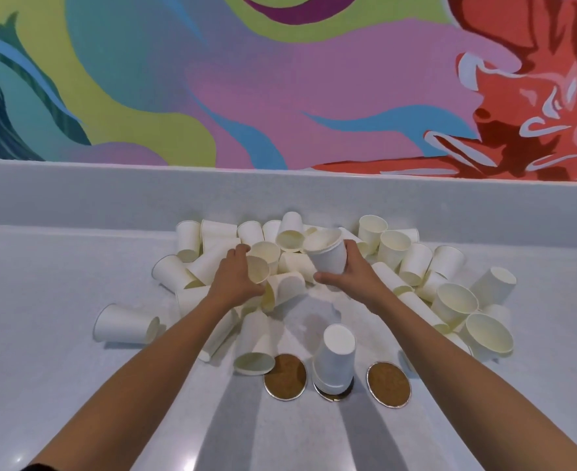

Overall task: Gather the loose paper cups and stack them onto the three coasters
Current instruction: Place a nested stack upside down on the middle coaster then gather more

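**Both hands in the pile, one coaster started**

Clock directions are read from the stack (335,360) on the middle coaster (331,397).

At ten o'clock, a lone cup (125,323) lies on its side on the counter (42,368), apart from the heap. At eleven, the left hand (237,278) curls its fingers round a tipped cup (259,269) at the edge of the loose cups (416,263). The heap runs from eleven round to two.

The left coaster (285,377) at nine is bare, with a fallen cup's rim just beside it. The stack stands upside down.

At twelve, the right hand (353,275) holds a raised cup (326,254) by its wall, clear of the heap; it may be several nested. The right coaster (389,384) at three is bare.

These paper cups are probably very light and thin-walled, so they would crush or skid easily. A loose grip round the mid-wall should suit best, not the rim.
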